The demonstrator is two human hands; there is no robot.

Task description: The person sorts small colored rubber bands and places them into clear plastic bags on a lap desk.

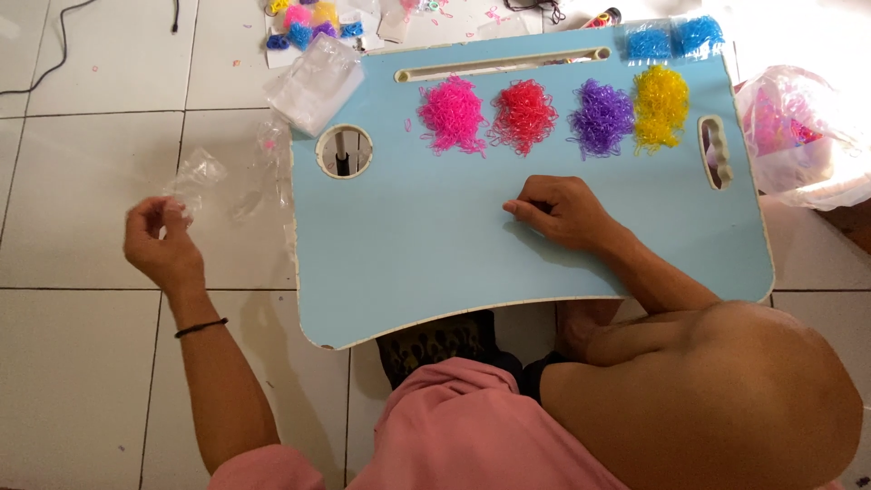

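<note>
Left hand (163, 243) raised over the white tiled floor (82, 172), left of the light blue lap table (426, 263), fingertips pinched on a small clear plastic bag (195, 177). Bag crumpled, standing up and to the right from the fingers, long axis roughly diagonal.

Right hand (558, 210) resting on the table's middle, fingers curled together, knuckles pointing left; anything pinched inside cannot be told.

Along the far edge, in a row: pink rubber bands (452, 113), red rubber bands (523, 115), purple rubber bands (601, 116), yellow rubber bands (660, 104). Round hole (344, 151) at the table's left. Stack of clear bags (316, 80) beyond the corner.
</note>
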